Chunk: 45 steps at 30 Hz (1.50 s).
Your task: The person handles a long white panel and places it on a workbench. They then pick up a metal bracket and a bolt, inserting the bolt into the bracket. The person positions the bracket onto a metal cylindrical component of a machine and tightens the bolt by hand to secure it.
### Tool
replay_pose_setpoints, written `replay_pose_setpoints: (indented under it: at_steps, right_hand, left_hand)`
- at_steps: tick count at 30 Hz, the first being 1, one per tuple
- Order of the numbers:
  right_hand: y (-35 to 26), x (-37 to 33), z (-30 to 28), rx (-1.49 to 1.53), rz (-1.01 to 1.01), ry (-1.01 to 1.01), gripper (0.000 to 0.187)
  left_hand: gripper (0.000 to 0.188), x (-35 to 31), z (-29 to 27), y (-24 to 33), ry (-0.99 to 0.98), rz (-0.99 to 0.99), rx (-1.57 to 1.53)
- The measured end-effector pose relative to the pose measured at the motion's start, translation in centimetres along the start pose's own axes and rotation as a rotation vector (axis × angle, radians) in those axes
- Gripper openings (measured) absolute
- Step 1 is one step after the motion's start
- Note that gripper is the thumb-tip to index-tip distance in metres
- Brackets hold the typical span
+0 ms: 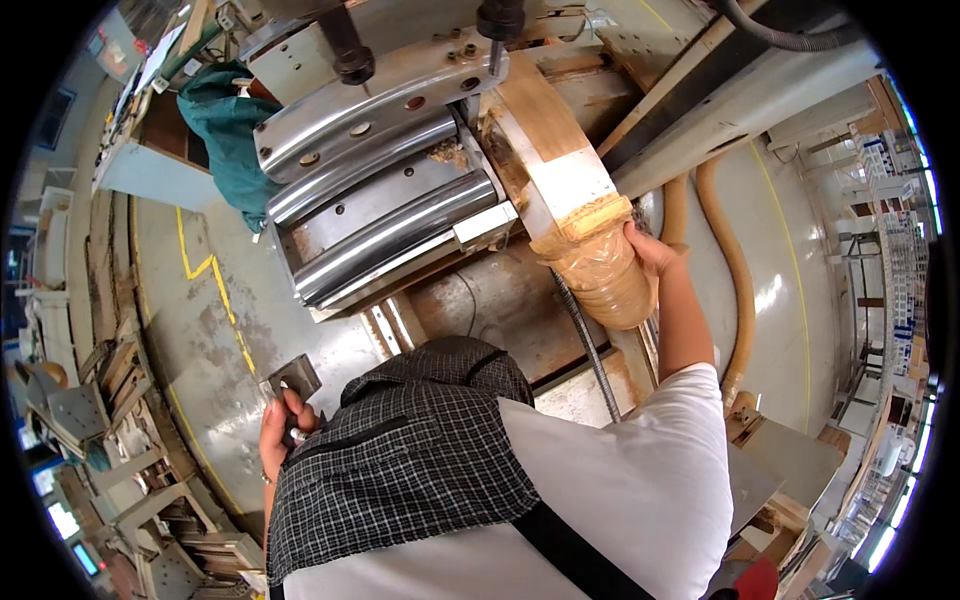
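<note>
Duct (598, 275) touches my right hand (656, 252) right of centre — my left hand (283, 425) curls, lower left — whether either's fingers pinch, I cannot tell.

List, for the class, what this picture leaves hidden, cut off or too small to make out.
All in the head view:
Right hand: most fingers hidden behind the taped duct.
Left hand: forearm mostly hidden by the checked cloth.
Dark spindles: tops cut off by the upper edge.
Background racks: contents too small.
</note>
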State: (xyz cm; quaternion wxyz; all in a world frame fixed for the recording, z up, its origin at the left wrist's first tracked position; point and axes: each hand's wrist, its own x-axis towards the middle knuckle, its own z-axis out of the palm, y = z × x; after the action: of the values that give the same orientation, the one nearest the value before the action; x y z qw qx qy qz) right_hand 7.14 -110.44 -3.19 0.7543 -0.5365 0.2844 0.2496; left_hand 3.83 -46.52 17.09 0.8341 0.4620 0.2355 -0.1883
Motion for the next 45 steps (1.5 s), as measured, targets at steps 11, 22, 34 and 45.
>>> replay_pose_setpoints:
  at_steps: [11,22,34,45]
  right_hand:
    - [1.9,2.2,7.2,0.202,0.194,-0.201,0.088]
    - [2.0,-10.8,-0.6,0.05,0.271,-0.155,0.077]
    - [23.7,-10.4,-2.7,0.185,0.707,-0.167,0.087]
    - [43.4,-9.7,-10.5,-0.071,0.877,-0.393,0.088]
  left_hand:
    - [0.035,-0.7,2.0,-2.1,-0.063,-0.037,0.152]
    - [0.034,0.8,5.5,-3.8,-0.177,-0.104,0.226]
    - [0.037,3.9,10.8,-7.1,-0.113,-0.304,0.425]
    - [0.037,6.5,13.2,-12.0,-0.209,-0.449,0.621]
